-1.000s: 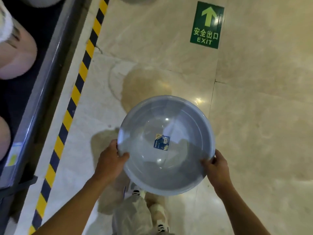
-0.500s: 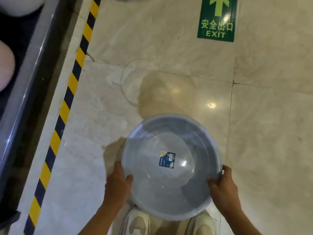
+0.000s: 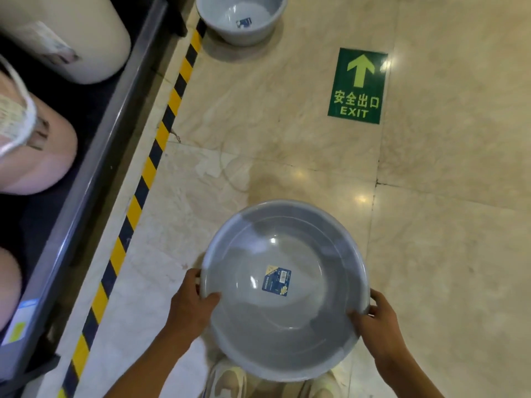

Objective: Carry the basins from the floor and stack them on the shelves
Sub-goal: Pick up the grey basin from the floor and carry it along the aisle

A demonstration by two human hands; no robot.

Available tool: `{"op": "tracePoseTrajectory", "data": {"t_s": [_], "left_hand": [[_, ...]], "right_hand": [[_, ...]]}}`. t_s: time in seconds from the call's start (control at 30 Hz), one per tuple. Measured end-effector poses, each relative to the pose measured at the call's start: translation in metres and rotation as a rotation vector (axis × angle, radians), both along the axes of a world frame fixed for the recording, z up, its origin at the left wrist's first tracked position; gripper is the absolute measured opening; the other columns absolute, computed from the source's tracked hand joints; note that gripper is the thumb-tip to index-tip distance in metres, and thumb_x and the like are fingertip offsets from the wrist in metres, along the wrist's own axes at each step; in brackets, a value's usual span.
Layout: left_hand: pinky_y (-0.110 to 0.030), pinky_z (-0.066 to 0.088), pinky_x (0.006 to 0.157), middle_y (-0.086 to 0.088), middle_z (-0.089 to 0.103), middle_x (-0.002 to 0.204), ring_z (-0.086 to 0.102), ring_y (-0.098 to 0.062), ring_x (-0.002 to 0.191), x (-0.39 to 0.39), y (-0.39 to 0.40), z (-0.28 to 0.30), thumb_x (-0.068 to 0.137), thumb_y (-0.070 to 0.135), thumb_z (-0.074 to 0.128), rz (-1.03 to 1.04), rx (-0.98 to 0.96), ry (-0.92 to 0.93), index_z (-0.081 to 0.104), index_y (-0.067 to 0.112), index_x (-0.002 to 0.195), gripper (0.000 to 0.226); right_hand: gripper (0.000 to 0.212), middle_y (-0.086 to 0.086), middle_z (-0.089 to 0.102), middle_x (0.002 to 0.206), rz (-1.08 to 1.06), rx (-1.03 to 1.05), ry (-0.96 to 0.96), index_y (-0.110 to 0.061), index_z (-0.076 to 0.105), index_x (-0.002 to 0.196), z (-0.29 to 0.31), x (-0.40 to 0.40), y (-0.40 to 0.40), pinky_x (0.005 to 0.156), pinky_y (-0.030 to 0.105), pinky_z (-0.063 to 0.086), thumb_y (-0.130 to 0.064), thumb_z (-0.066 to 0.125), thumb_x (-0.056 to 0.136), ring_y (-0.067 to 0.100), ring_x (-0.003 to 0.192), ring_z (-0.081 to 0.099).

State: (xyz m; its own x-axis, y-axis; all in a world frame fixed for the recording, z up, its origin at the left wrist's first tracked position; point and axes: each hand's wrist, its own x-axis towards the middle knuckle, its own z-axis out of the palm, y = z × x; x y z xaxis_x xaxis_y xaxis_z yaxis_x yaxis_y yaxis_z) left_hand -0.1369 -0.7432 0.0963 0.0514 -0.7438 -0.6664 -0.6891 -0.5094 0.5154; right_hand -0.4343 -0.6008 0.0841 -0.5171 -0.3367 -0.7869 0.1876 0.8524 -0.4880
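I hold a round grey basin (image 3: 287,334) with a blue label inside, level above the floor in front of my feet. My left hand (image 3: 188,307) grips its left rim, thumb over the edge. My right hand (image 3: 377,326) grips its right rim. A second grey basin (image 3: 230,24) stands on the floor ahead at the top of the view, next to the shelf. The dark shelf (image 3: 94,156) runs along the left, holding white and pink basins on their sides.
A yellow-and-black hazard stripe (image 3: 143,179) lines the floor beside the shelf. A green EXIT floor sign (image 3: 357,86) lies ahead to the right. The floor is glossy beige marble tile. My pale shoes show below the basin.
The view has tilted up and ahead: the second basin and more of the shelf came into sight. Both hands keep the same grip on the basin.
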Motion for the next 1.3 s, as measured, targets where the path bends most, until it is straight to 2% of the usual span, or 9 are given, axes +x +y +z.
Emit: {"op": "tracePoseTrajectory", "data": {"t_s": [0.13,0.23,0.47,0.6,0.73,0.9,1.03,1.17,1.3], "left_hand": [[-0.05,0.062,0.075,-0.006,0.067,0.097,0.07,-0.032,0.087,-0.016,-0.02,0.091,0.086,0.012,0.077,0.052,-0.057,0.102,0.055,0.024,0.116,0.039],[-0.052,0.062,0.072,-0.007,0.069,0.094,0.073,-0.031,0.081,-0.031,-0.038,0.183,0.083,0.018,0.079,0.09,-0.114,0.187,0.058,0.03,0.109,0.036],[-0.04,0.062,0.059,-0.002,0.069,0.084,0.075,-0.021,0.071,-0.062,-0.069,0.441,0.072,0.029,0.081,0.137,-0.253,0.398,0.067,0.041,0.097,0.031],[-0.031,0.06,0.053,-0.006,0.077,0.083,0.075,-0.026,0.074,-0.074,-0.079,0.565,0.084,0.015,0.079,0.131,-0.42,0.474,0.073,0.034,0.087,0.021],[-0.039,0.062,0.062,-0.007,0.08,0.087,0.077,-0.03,0.085,-0.077,-0.079,0.659,0.091,0.013,0.073,0.201,-0.53,0.592,0.078,0.025,0.09,0.013],[-0.061,0.059,0.08,-0.02,0.077,0.098,0.074,-0.041,0.091,-0.077,-0.084,0.728,0.095,0.012,0.068,0.167,-0.638,0.717,0.075,0.014,0.106,0.014],[-0.053,0.061,0.081,-0.012,0.079,0.102,0.076,-0.033,0.092,-0.085,-0.112,0.754,0.095,0.013,0.067,0.172,-0.677,0.739,0.072,0.015,0.113,0.019],[-0.044,0.065,0.066,-0.016,0.077,0.089,0.076,-0.035,0.084,-0.088,-0.168,0.747,0.092,0.017,0.072,0.197,-0.656,0.721,0.072,0.028,0.094,0.011],[-0.035,0.057,0.053,-0.031,0.065,0.088,0.066,-0.033,0.071,-0.092,-0.242,0.735,0.089,0.017,0.075,0.185,-0.65,0.648,0.072,0.024,0.087,0.008]], "right_hand": [[0.046,0.012,0.074,0.09,-0.014,-0.171,0.006,-0.019,0.06,0.122,0.096,-0.03,-0.018,0.056,0.028,0.055,0.007,0.063,0.084,0.024,0.073,0.073],[0.044,0.01,0.076,0.088,-0.006,-0.284,-0.006,-0.026,0.064,0.112,0.197,-0.054,-0.04,0.052,0.021,0.055,0.008,0.062,0.084,0.02,0.069,0.074],[0.046,0.015,0.076,0.098,0.059,-0.517,0.049,-0.016,0.066,0.121,0.46,-0.1,-0.088,0.062,0.034,0.059,0.01,0.061,0.083,0.031,0.083,0.073],[0.034,0.009,0.077,0.091,0.096,-0.612,0.112,-0.012,0.07,0.113,0.581,-0.112,-0.113,0.064,0.036,0.059,0.003,0.062,0.084,0.028,0.082,0.074],[0.028,0.011,0.076,0.092,0.125,-0.739,0.19,-0.016,0.073,0.112,0.67,-0.12,-0.128,0.073,0.045,0.06,-0.012,0.065,0.086,0.03,0.087,0.073],[0.026,0.003,0.077,0.088,0.178,-0.868,0.215,-0.022,0.074,0.11,0.738,-0.125,-0.143,0.06,0.023,0.055,-0.016,0.066,0.086,0.016,0.078,0.074],[0.025,0.01,0.076,0.09,0.174,-0.893,0.245,-0.02,0.074,0.106,0.768,-0.126,-0.179,0.066,0.036,0.057,-0.019,0.066,0.082,0.025,0.081,0.073],[0.02,0.015,0.075,0.092,0.178,-0.885,0.275,-0.017,0.074,0.104,0.771,-0.132,-0.228,0.074,0.049,0.058,-0.012,0.065,0.087,0.033,0.085,0.072],[0.023,0.012,0.076,0.092,0.216,-0.858,0.296,-0.016,0.075,0.107,0.764,-0.139,-0.284,0.069,0.041,0.057,-0.015,0.066,0.087,0.033,0.088,0.071]]}}
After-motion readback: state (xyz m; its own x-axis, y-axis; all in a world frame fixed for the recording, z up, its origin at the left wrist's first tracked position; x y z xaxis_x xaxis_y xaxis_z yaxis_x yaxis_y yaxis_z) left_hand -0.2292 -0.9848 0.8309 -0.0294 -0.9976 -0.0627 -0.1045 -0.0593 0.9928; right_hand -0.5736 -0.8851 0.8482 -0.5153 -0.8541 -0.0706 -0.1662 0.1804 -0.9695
